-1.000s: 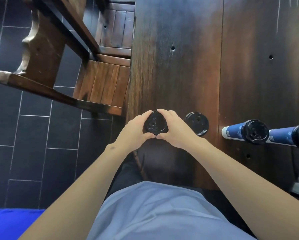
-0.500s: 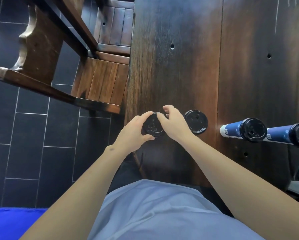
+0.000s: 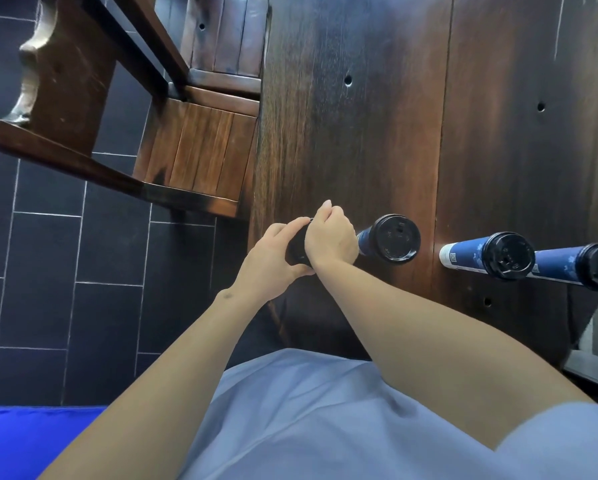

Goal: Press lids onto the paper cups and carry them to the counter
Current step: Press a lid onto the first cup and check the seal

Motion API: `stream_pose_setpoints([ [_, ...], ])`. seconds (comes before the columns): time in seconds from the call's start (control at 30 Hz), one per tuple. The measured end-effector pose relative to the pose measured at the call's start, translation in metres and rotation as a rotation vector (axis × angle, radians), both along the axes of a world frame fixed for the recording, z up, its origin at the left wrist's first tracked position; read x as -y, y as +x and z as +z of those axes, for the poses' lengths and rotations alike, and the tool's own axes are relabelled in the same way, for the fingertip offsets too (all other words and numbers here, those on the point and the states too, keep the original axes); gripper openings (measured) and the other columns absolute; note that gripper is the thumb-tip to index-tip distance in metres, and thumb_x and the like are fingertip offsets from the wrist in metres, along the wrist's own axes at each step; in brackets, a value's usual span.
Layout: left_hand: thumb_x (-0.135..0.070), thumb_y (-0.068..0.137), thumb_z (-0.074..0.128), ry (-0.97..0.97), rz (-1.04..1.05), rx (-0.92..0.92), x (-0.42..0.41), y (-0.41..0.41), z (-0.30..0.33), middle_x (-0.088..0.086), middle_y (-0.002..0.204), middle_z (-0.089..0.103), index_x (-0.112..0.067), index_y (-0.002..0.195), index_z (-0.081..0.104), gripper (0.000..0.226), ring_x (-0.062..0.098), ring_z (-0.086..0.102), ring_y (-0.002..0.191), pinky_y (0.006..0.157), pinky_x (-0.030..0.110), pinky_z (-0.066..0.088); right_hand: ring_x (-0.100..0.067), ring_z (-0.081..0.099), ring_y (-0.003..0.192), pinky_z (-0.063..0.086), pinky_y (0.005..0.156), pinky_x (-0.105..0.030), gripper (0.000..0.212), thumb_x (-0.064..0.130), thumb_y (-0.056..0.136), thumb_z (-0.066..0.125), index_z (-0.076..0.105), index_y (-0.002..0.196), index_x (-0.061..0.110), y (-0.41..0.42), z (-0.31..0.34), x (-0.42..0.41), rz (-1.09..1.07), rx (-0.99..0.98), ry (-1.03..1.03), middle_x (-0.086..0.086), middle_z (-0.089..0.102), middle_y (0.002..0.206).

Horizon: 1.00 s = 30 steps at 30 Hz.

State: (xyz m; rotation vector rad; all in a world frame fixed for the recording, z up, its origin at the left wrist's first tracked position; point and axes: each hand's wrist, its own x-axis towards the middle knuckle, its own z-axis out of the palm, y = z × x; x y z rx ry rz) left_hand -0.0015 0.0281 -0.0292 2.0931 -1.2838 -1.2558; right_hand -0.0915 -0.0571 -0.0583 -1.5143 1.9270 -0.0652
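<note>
A paper cup with a black lid (image 3: 295, 249) stands at the left edge of the dark wooden table (image 3: 359, 133). My left hand (image 3: 271, 261) wraps its near side. My right hand (image 3: 330, 235) lies on top of the lid and hides most of it. To the right stand three tall blue paper cups with black lids: one (image 3: 392, 239) close beside my right hand, a second (image 3: 498, 256) further right, a third (image 3: 595, 266) at the frame's edge.
A wooden chair (image 3: 193, 161) stands against the table's left edge, over a dark tiled floor (image 3: 82, 271). A blue surface (image 3: 30, 441) fills the bottom left corner. My light blue clothing (image 3: 325, 420) covers the lower middle.
My right hand has slid from the lid's right rim to over its top, covering it. The left hand stays on the cup's side. The view has shifted slightly.
</note>
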Motion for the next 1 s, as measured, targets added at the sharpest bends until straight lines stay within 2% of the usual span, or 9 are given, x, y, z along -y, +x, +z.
stream_pose_setpoints([
  [0.13, -0.027, 0.084, 0.086, -0.011, 0.013, -0.036, 0.000, 0.000, -0.004, -0.004, 0.146, 0.054, -0.033, 0.151, 0.045, 0.079, 0.018, 0.054, 0.130, 0.113, 0.043, 0.049, -0.016, 0.052, 0.083, 0.037, 0.075, -0.033, 0.046, 0.040, 0.108, 0.021, 0.058, 0.093, 0.019, -0.001, -0.003, 0.001, 0.060, -0.065, -0.044, 0.005, 0.056, 0.087],
  [0.23, -0.028, 0.083, 0.087, -0.027, 0.034, -0.057, 0.000, 0.000, -0.008, -0.006, 0.143, 0.057, -0.034, 0.149, 0.047, 0.078, 0.016, 0.055, 0.128, 0.112, 0.040, 0.050, -0.019, 0.056, 0.082, 0.042, 0.076, -0.036, 0.046, 0.037, 0.108, 0.022, 0.061, 0.094, 0.016, -0.001, -0.004, 0.006, 0.138, -0.107, -0.046, 0.004, 0.057, 0.084],
  [0.4, -0.027, 0.081, 0.088, -0.035, 0.043, -0.066, 0.000, 0.002, -0.010, -0.007, 0.140, 0.058, -0.034, 0.147, 0.049, 0.077, 0.016, 0.057, 0.125, 0.110, 0.039, 0.051, -0.021, 0.056, 0.079, 0.041, 0.074, -0.035, 0.043, 0.036, 0.107, 0.023, 0.056, 0.087, 0.019, -0.001, -0.005, 0.010, 0.174, -0.157, -0.037, 0.003, 0.057, 0.082],
  [0.57, -0.026, 0.082, 0.088, -0.036, 0.049, -0.097, -0.001, 0.003, -0.012, -0.007, 0.141, 0.058, -0.033, 0.146, 0.051, 0.075, 0.017, 0.057, 0.126, 0.110, 0.043, 0.052, -0.020, 0.062, 0.082, 0.051, 0.075, -0.038, 0.042, 0.038, 0.107, 0.023, 0.054, 0.085, 0.021, 0.001, -0.010, 0.006, 0.163, -0.179, -0.083, 0.004, 0.059, 0.083],
  [1.0, -0.030, 0.083, 0.087, -0.037, 0.017, -0.070, 0.000, 0.006, -0.010, -0.007, 0.139, 0.055, -0.037, 0.146, 0.048, 0.075, 0.013, 0.056, 0.121, 0.104, 0.037, 0.053, -0.016, 0.055, 0.076, 0.036, 0.066, -0.031, 0.038, 0.037, 0.107, 0.024, 0.051, 0.086, 0.020, -0.001, -0.007, 0.004, 0.201, -0.176, -0.087, 0.003, 0.056, 0.081],
])
